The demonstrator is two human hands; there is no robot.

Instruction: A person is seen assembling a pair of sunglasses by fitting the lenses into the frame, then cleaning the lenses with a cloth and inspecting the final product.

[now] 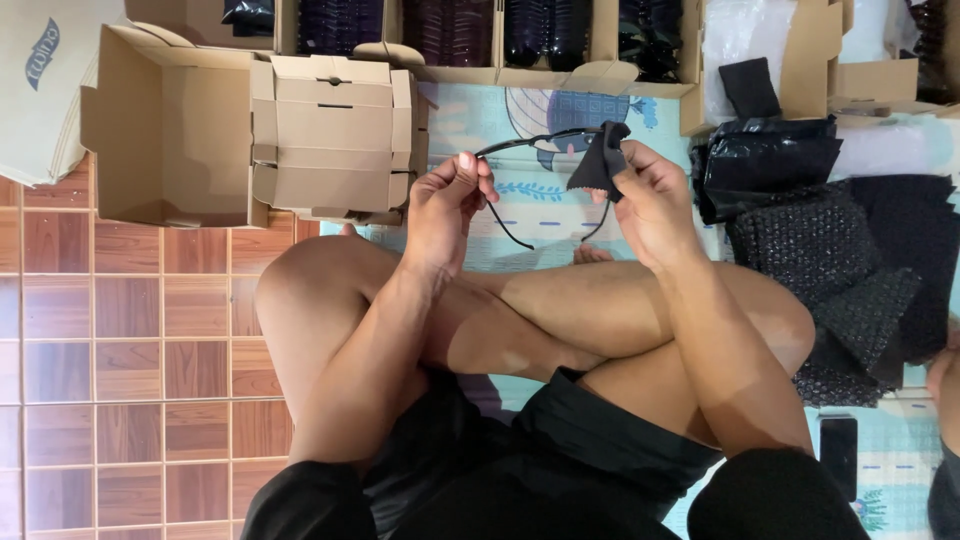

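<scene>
Sat cross-legged, both forearms raised over knees. My left hand (445, 205) pinched frame end of thin black-framed glasses (540, 142); my right hand (650, 195) pressed small black cleaning cloth (600, 160) around other side (lens under it hidden). Glasses hung above patterned play mat (520, 110).

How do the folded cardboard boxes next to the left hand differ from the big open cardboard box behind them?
The small folded cardboard boxes are closed, flaps tucked in, and stacked together; the large open cardboard box lies on its side with flaps spread, its inside showing. The folded ones are much smaller and sit partly in the large one's mouth, nearer the left hand. Both are plain brown corrugated cardboard.
</scene>
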